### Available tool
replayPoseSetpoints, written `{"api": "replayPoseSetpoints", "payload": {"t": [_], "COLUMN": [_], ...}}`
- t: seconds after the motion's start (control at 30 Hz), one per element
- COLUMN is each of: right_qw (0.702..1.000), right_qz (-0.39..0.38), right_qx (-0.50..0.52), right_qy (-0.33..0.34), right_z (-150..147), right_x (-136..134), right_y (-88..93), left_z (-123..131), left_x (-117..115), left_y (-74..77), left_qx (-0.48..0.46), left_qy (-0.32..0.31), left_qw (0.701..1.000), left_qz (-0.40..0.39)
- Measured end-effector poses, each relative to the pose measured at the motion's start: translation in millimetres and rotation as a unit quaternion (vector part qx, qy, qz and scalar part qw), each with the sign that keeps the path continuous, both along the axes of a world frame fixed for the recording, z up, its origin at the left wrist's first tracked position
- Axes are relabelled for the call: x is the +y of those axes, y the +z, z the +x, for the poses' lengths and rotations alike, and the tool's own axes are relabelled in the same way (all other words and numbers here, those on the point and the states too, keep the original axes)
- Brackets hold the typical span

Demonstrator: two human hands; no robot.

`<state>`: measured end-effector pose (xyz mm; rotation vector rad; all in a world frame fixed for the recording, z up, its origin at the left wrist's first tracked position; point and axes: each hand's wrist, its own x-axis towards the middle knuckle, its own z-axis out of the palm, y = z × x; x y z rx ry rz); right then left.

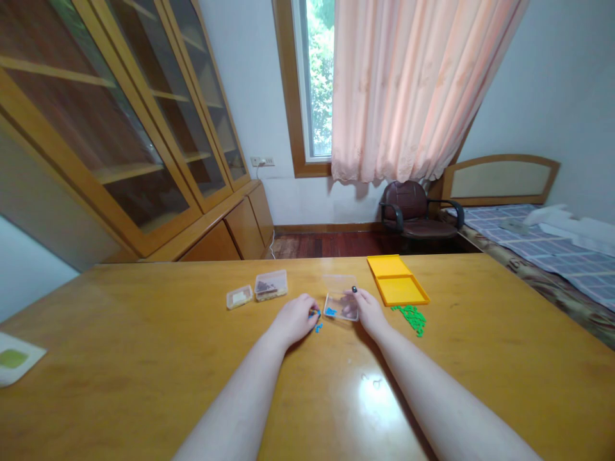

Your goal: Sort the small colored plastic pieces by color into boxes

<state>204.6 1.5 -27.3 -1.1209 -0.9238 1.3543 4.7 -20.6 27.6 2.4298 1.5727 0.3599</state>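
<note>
A clear plastic box [342, 316], its see-through lid standing open behind it, rests tilted on the table with a few small blue pieces inside. My right hand [369, 312] grips the box by its right side, and a dark round spot shows on one finger. Just left of the box, my left hand [298, 318] curls its fingers around small blue pieces [314, 312] at the tabletop. Loose blue bits [318, 327] lie right below those fingertips. The exact shape of the pieces is too small to tell.
A yellow hinged case [402, 290] lies open at the right, with a pile of small green pieces [413, 318] in front. Left stand a clear box of dark pieces [271, 285] and a smaller clear box [239, 297]. The wooden table's far edge [307, 259] is close behind.
</note>
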Motion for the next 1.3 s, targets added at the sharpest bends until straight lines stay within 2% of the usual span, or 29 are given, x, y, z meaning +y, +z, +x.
{"api": "replayPoseSetpoints", "payload": {"t": [0.13, 0.3, 0.43, 0.6, 0.77, 1.07, 1.3], "right_qw": [1.0, 0.999, 1.0, 0.999, 0.999, 0.999, 0.999], "right_qz": [0.008, 0.016, 0.009, 0.008, 0.004, 0.002, 0.004], "right_qx": [-0.013, -0.017, -0.023, -0.021, -0.026, -0.025, -0.024], "right_qy": [0.016, 0.029, 0.02, 0.028, 0.028, 0.025, 0.024], "right_z": [-2, -4, -1, 2, 2, 2, 1], "right_x": [-1, -1, -2, -1, -1, -1, 0], "right_y": [-1.2, -2.9, -0.9, 0.9, 1.6, 0.9, -0.3], "left_z": [10, 12, -7, -23, -14, -4, -4], "left_x": [0, 4, 10, 14, 12, 13, 13], "left_y": [-3.6, -10.7, -5.3, 2.1, -3.1, -17.9, -15.0], "left_qx": [-0.069, -0.064, -0.028, 0.048, 0.104, 0.141, 0.128], "left_qy": [-0.005, 0.016, 0.049, 0.04, 0.032, 0.059, 0.071], "left_qw": [0.995, 0.993, 0.995, 0.997, 0.994, 0.988, 0.989], "left_qz": [0.071, 0.096, 0.082, 0.034, -0.003, -0.001, 0.012]}}
